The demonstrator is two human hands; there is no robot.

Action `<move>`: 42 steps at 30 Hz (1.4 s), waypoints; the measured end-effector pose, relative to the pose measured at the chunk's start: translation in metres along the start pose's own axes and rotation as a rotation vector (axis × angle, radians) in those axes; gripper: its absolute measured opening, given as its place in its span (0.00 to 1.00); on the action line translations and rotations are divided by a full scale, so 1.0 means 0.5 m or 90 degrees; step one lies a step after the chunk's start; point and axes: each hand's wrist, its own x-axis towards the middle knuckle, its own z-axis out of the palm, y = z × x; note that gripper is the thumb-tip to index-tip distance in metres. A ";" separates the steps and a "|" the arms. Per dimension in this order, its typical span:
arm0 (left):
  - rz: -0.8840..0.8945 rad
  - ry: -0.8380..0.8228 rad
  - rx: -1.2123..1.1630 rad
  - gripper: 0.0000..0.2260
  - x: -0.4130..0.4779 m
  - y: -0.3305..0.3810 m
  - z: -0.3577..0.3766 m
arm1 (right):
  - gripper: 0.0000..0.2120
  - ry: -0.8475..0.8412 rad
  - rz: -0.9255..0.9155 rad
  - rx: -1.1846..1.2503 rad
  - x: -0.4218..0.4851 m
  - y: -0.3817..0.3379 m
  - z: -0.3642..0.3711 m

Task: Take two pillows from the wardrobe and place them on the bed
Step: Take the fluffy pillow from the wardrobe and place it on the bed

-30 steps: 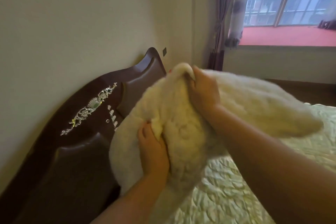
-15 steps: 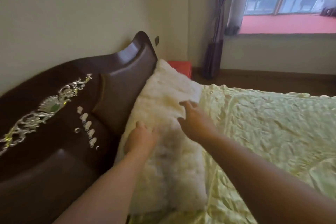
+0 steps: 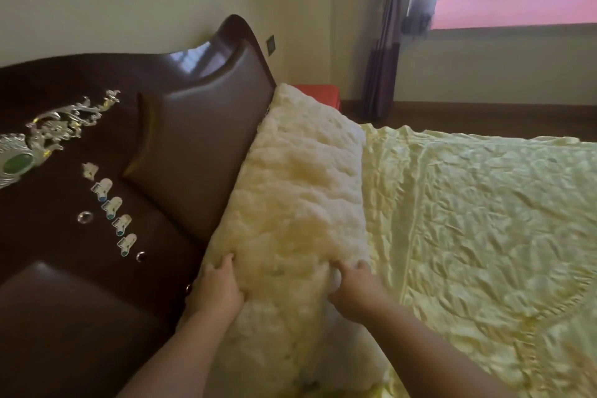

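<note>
A cream, fluffy pillow (image 3: 300,191) lies lengthwise on the bed (image 3: 484,236), along the dark brown headboard (image 3: 200,145). My left hand (image 3: 216,289) grips it on the headboard side, fingers curled into the fleece. On the side toward the yellow cover, my right hand (image 3: 353,287) is closed on the same pillow. More cream fleece continues below my hands toward me; I cannot tell whether it is a second pillow.
The bed has a crinkled pale yellow quilted cover. The headboard carries a silver ornament (image 3: 58,126) and small stickers. A red object (image 3: 319,94) stands past the bed's far corner. Purple curtains (image 3: 384,52) and a window with a red sill (image 3: 517,10) are at the back.
The pillow, held up in the air a second ago, now lies against the headboard. Both hands slid back toward me along it and are closed on its fleece.
</note>
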 end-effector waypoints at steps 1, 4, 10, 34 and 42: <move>0.013 0.026 0.002 0.29 0.002 0.003 0.008 | 0.33 -0.012 0.002 0.017 0.005 0.012 0.013; 0.079 0.081 0.033 0.23 0.006 0.009 0.022 | 0.33 -0.014 -0.024 0.063 0.014 0.027 0.047; 0.167 0.262 0.121 0.21 0.014 -0.008 -0.007 | 0.11 0.097 -0.091 0.189 0.005 -0.006 0.054; 0.202 0.177 0.088 0.21 -0.124 0.040 -0.159 | 0.24 0.193 -0.155 0.103 -0.183 -0.059 -0.078; 0.283 0.258 0.016 0.17 -0.302 0.107 -0.319 | 0.21 0.306 -0.224 0.133 -0.357 -0.108 -0.271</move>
